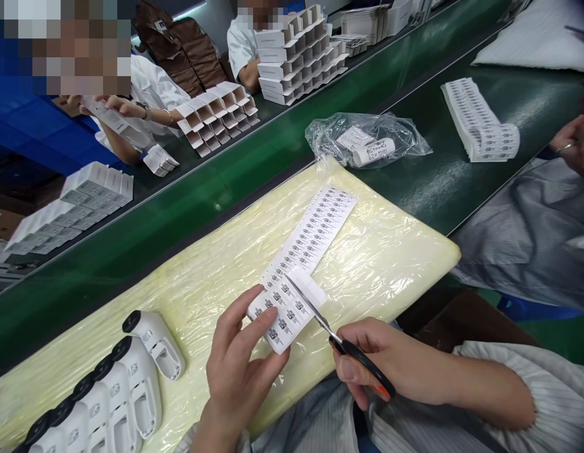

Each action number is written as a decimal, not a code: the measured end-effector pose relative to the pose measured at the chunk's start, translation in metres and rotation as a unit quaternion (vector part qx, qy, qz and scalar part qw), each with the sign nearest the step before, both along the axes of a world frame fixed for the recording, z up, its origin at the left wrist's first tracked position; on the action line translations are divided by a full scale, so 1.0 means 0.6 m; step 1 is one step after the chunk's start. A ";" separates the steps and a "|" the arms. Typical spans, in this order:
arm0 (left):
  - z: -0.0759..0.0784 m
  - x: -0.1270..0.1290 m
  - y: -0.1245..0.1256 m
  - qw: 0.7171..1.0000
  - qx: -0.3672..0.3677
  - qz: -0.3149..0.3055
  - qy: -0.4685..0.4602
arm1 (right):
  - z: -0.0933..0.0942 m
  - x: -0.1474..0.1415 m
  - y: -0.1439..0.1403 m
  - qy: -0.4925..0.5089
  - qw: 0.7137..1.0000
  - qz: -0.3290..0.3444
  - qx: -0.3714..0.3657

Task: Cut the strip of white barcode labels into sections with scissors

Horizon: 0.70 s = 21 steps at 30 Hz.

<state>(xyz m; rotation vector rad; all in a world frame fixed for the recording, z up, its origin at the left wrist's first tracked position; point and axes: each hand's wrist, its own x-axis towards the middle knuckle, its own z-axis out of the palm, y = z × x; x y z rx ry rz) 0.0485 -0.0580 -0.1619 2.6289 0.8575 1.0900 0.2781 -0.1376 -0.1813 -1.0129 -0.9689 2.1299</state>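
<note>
My left hand (247,352) pinches a piece of white label sheet (285,314) printed with small black marks, thumb on top of it. In my right hand (376,358) is a pair of scissors (351,358) with black and orange handles. Their blades lie along the upper right edge of the held sheet; whether they are cutting paper at this instant I cannot tell. Behind the blades, a long strip of the same labels (320,220) stretches away over the yellow plastic-wrapped pad (390,251).
White devices with black round ends (122,390) stand in a row at lower left. Beyond lie a clear bag with rolls (371,148) and another label stack (480,119). White boxes (296,56) are stacked past the green ledge, near two people; another person sits at right.
</note>
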 end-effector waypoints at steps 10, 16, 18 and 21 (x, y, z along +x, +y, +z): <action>0.004 0.021 0.005 1.000 0.002 -0.007 0.006 | 0.006 -0.002 0.002 0.001 0.999 -0.021 -0.043; 0.003 0.036 0.014 0.999 0.005 -0.035 0.025 | -0.006 0.014 -0.003 0.022 0.998 -0.051 -0.032; 0.004 0.043 0.021 0.998 0.006 -0.045 0.033 | -0.008 0.020 -0.005 0.018 0.997 -0.061 -0.038; 0.006 0.060 0.034 0.997 0.010 -0.052 0.047 | -0.010 0.024 -0.005 0.010 0.996 -0.083 -0.043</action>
